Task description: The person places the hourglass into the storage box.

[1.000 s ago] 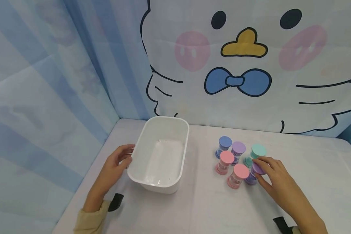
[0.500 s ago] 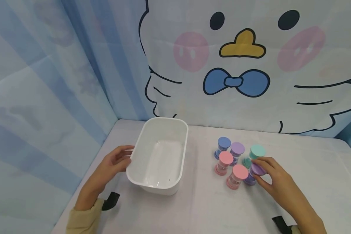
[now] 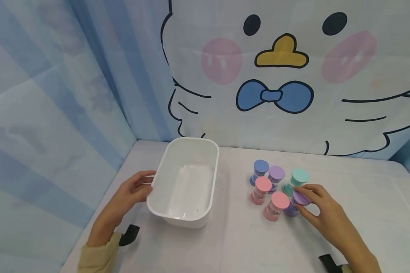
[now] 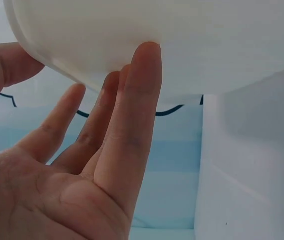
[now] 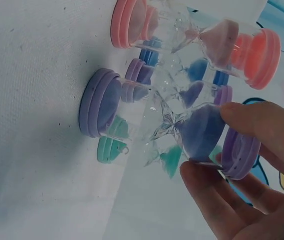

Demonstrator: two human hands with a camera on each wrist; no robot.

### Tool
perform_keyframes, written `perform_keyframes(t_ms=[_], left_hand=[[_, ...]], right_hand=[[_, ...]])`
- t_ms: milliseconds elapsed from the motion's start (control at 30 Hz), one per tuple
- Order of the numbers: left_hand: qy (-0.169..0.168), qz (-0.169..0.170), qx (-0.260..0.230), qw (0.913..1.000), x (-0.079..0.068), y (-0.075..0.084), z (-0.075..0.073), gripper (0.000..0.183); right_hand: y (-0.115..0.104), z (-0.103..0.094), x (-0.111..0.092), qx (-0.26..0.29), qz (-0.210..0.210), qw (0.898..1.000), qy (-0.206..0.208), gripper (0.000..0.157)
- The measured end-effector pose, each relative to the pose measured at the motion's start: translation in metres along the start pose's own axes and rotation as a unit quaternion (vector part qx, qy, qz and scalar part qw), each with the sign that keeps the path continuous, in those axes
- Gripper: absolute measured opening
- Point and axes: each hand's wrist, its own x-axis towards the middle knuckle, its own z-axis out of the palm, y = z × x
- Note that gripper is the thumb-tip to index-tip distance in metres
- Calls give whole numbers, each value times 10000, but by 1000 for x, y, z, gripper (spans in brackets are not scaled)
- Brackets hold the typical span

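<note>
My right hand (image 3: 322, 212) pinches the upper end of a purple hourglass (image 5: 201, 132) between thumb and fingers. Its base is close to the table in the right wrist view, with purple sand gathered in the upper bulb. Beside it stand two pink hourglasses (image 3: 276, 206), a mint-green one (image 3: 298, 177), a blue one (image 3: 260, 167) and another purple one (image 3: 276, 174). On the left, my left hand (image 3: 136, 189) rests its fingertips against the outer wall of a white plastic tub (image 4: 112, 30), its fingers mostly straight. The tub's inside shows bare in the head view.
A white cloth-covered table (image 3: 239, 242) carries everything. Behind it hangs a curtain (image 3: 191, 57) printed with a cartoon duck, and a blue-striped curtain (image 3: 54, 132) borders the left side. Black straps (image 3: 129, 235) hang at both wrists.
My left wrist and sleeve have shifted slightly left while the fingertips stay at the tub. My right hand keeps its pinch on the purple hourglass. The head view has shifted a little.
</note>
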Motion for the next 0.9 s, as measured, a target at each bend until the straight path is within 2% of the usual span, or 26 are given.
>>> perform_keyframes(t_ms=[367, 567, 700, 900], left_hand=[[63, 178, -182, 9997, -1, -6, -1, 48], [104, 125, -162, 9997, -1, -7, 1, 48], [143, 93, -147, 9997, -1, -8, 0, 47], [120, 230, -197, 9995, 0, -8, -1, 46]], right_hand=[[-7, -12, 0, 107, -464, 9972, 579, 62], [-12, -20, 0, 202, -558, 9953, 760, 63], [-16, -26, 1, 289, -567, 9948, 799, 62], [-23, -34, 6, 231, -402, 9967, 662, 62]])
